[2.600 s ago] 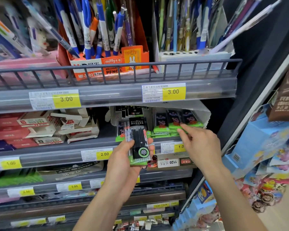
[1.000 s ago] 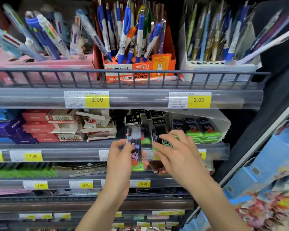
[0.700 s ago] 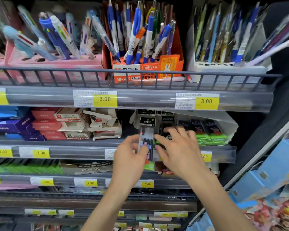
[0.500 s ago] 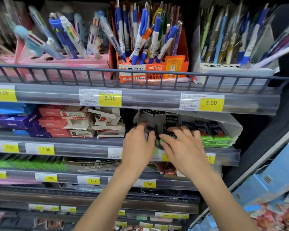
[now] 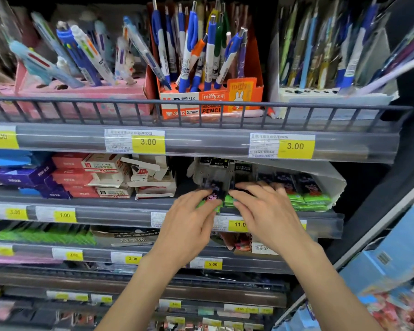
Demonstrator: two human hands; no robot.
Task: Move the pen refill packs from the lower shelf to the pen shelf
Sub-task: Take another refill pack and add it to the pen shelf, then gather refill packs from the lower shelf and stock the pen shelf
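Observation:
Clear refill packs with green bottoms and black header cards stand in a white open carton (image 5: 335, 187) on the second shelf. My left hand (image 5: 189, 225) pinches one pack (image 5: 213, 195) at its lower end, at the front of the carton. My right hand (image 5: 265, 211) lies beside it, fingers spread over the neighbouring packs (image 5: 242, 180). More of these packs (image 5: 308, 197) lie to the right in the carton. The pen shelf (image 5: 201, 142) above holds an orange pencil box (image 5: 210, 101), a pink box (image 5: 81, 96) and a white box (image 5: 332, 96) of pens.
A wire rail (image 5: 201, 111) fronts the pen shelf. Red, white and purple small boxes (image 5: 86, 177) fill the left of the second shelf. Lower shelves (image 5: 129, 256) carry price tags and flat goods. Blue packages (image 5: 392, 259) hang at the right.
Both hands went up from in front of the shelf edge into the carton; the pack in my left hand now sits among the standing packs. The camera tilted up slightly.

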